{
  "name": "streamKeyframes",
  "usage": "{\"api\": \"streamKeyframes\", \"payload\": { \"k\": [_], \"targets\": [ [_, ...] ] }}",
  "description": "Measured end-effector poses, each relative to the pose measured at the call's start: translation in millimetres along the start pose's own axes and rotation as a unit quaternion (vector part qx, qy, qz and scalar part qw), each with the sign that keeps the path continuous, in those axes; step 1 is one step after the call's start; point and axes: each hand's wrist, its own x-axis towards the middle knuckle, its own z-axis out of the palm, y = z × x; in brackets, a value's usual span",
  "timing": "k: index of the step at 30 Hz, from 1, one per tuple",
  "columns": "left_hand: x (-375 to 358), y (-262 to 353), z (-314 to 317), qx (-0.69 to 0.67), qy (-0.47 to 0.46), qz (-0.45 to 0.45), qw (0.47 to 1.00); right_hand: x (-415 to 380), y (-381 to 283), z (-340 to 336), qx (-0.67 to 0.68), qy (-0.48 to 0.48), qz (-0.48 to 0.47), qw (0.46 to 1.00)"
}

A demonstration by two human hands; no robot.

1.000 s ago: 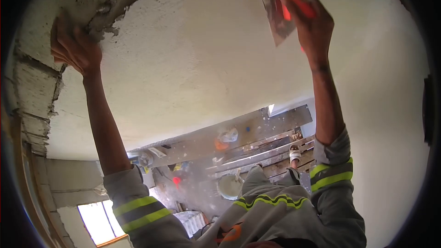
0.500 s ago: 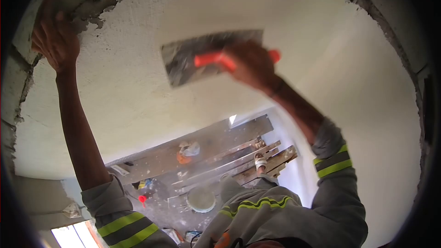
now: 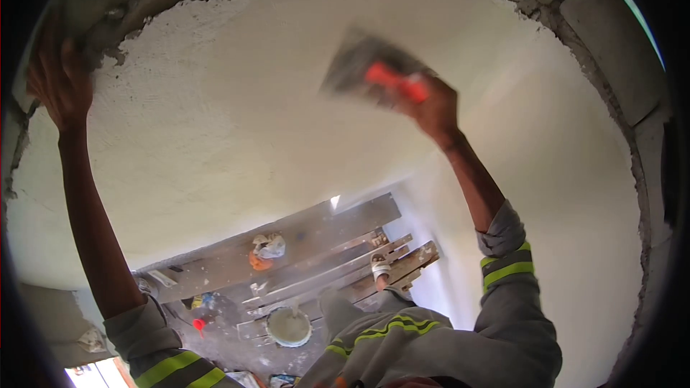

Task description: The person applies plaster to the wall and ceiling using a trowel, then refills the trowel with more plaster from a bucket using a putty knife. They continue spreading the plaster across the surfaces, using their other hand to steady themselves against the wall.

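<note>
My right hand (image 3: 437, 109) is wrapped round the red handle of a plastering trowel (image 3: 356, 61). The trowel's wide metal blade is blurred by motion and overlaps the smooth pale plaster (image 3: 251, 108) of the wall. At the upper left, my left hand (image 3: 63, 90) rests with fingers stretched out against the wall's rough edge, where the plaster ends in a ragged line. Its fingertips fade into the shadow there.
Bare blocks (image 3: 607, 47) border the plaster above and at right. Below are wooden planks (image 3: 330, 276), my sandalled foot (image 3: 380, 267) on them, a round bucket (image 3: 289, 345) with pale contents, white and orange plastic bags (image 3: 267, 248), and a small red object (image 3: 199, 325).
My right hand has swung the trowel up and to the right, and its blade has turned to a steeper slant. The whole view has shifted a little; my left hand stays against the wall edge.
</note>
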Motion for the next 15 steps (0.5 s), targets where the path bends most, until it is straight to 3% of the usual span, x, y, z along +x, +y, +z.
{"api": "streamKeyframes", "payload": {
  "k": [1,2,3,5,7,8,9,10,11,12,14,15],
  "targets": [
    [-3.5,-3.1,2.3,-0.004,0.009,-0.003,1.0,11.1,6.9,-8.7,0.076,0.009,0.213,0.974],
    [-7.1,-6.9,3.8,0.016,-0.005,-0.002,1.0,28.7,9.8,-16.2,0.15,0.11,0.191,0.964],
    [-11.4,-11.2,5.4,0.035,-0.02,-0.001,0.999,46.6,17.1,-20.4,0.159,0.12,0.262,0.944],
    [-16.5,-18.7,7.2,0.066,-0.038,-0.005,0.997,61.6,-1.9,-2.0,0.133,0.131,0.135,0.973],
    [-16.5,-17.2,7.5,0.074,-0.038,-0.013,0.996,62.1,-57.4,25.1,0.223,0.1,0.155,0.957],
    [-16.4,-15.4,5.7,0.071,-0.034,-0.017,0.997,48.4,-88.5,57.5,0.275,0.008,0.195,0.942],
    [-13.6,-12.1,3.8,0.058,-0.02,-0.019,0.998,33.5,-129.7,86.7,0.131,0.086,0.028,0.987],
    [-12.4,-12.7,3.4,0.046,-0.016,-0.011,0.999,15.8,-165.4,113.9,0.112,0.065,-0.001,0.992],
    [-11.3,-13.4,2.9,0.034,-0.012,-0.003,0.999,-3.4,-197.2,126.3,0.114,-0.025,-0.014,0.993],
    [-12.6,-21.1,1.7,0.034,-0.016,0.011,0.999,-26.5,-213.7,152.5,0.197,-0.129,-0.021,0.972],
    [-8.9,-12.9,2.6,0.028,-0.016,0.01,0.999,-46.6,-224.1,165.3,0.152,-0.163,-0.053,0.973],
    [-6.8,-4.7,1.6,0.029,-0.009,-0.007,1.0,-50.6,-214.6,160.9,0.164,-0.12,-0.026,0.979]
  ]
}}
